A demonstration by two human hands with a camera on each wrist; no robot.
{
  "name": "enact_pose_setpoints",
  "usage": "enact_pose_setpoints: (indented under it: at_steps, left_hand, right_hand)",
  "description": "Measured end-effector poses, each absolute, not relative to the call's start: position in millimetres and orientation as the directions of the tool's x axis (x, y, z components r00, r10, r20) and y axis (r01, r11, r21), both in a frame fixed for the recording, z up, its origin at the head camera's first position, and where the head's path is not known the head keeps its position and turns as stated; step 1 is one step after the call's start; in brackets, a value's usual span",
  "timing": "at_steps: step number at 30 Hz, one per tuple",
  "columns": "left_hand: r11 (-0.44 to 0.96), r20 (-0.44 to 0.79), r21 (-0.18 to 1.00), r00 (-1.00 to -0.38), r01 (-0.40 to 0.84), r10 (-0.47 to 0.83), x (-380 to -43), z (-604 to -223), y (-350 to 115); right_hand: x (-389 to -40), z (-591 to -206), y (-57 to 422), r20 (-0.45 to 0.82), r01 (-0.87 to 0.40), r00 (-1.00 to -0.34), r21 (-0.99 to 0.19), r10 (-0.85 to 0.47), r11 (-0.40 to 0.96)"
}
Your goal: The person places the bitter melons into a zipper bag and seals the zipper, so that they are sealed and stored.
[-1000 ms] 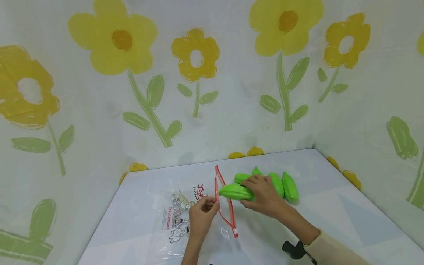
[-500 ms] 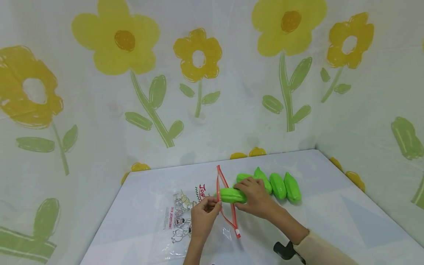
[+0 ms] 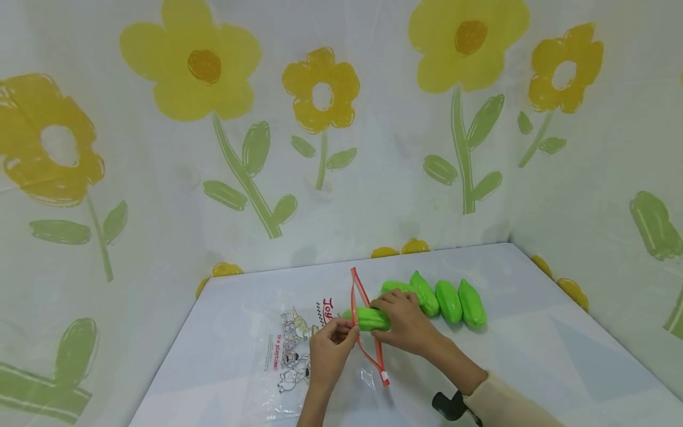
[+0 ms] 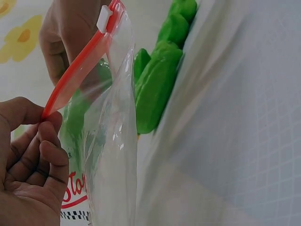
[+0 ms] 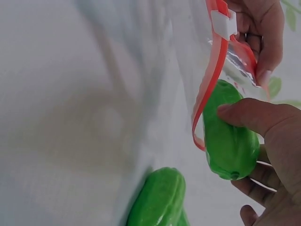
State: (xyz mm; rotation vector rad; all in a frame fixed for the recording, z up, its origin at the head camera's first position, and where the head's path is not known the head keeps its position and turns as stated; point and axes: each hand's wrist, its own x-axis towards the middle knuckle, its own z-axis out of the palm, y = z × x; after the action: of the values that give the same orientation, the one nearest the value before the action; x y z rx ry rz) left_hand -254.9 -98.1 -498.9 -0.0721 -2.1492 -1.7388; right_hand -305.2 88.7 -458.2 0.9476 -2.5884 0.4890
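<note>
A clear zip bag (image 3: pixel 293 350) with printed cartoon animals and a red zip edge lies on the table, its mouth spread apart. My left hand (image 3: pixel 328 353) pinches the near side of that red zip edge (image 4: pixel 70 70) between thumb and forefinger. A ribbed green toy gourd (image 3: pixel 373 319) is gripped by my right hand (image 3: pixel 408 320), thumb on one side and fingers on the other. Its front end is inside the bag's mouth, seen through the plastic; the rear end stays outside. The white slider (image 5: pixel 223 23) sits at one end of the zip.
Several more green gourds (image 3: pixel 449 301) lie in a loose row to the right of the bag, some partly behind my right hand. A black curved piece (image 3: pixel 448 406) shows by my right sleeve. Flower-printed cloth (image 3: pixel 363 219) rises behind the white table (image 3: pixel 533 338).
My right hand has moved left and slightly down, bringing the gourd from above the bag's opening into its mouth. The left hand keeps its pinch on the zip edge.
</note>
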Motion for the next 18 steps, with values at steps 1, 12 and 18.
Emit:
enact_pose_setpoints:
  at_steps: [1, 12, 18]
  left_hand:
    - [0.234, 0.316, 0.934, -0.929, 0.270, -0.191, -255.2, -499.5, -97.7]
    - [0.243, 0.340, 0.925, -0.921, 0.292, -0.190, -256.2, -500.3, -98.7]
    - [0.253, 0.353, 0.920, -0.915, 0.300, -0.196, -256.5, -500.8, -98.4]
  right_hand:
    - [-305.2, -458.7, 87.7, 0.422, -0.665, -0.722, -0.201, -0.549, 0.720]
    - [-309.8, -464.1, 75.2, 0.385, -0.655, -0.743, -0.252, -0.547, 0.712]
    - [-311.1, -467.7, 70.2, 0.359, -0.650, -0.754, -0.290, -0.550, 0.702]
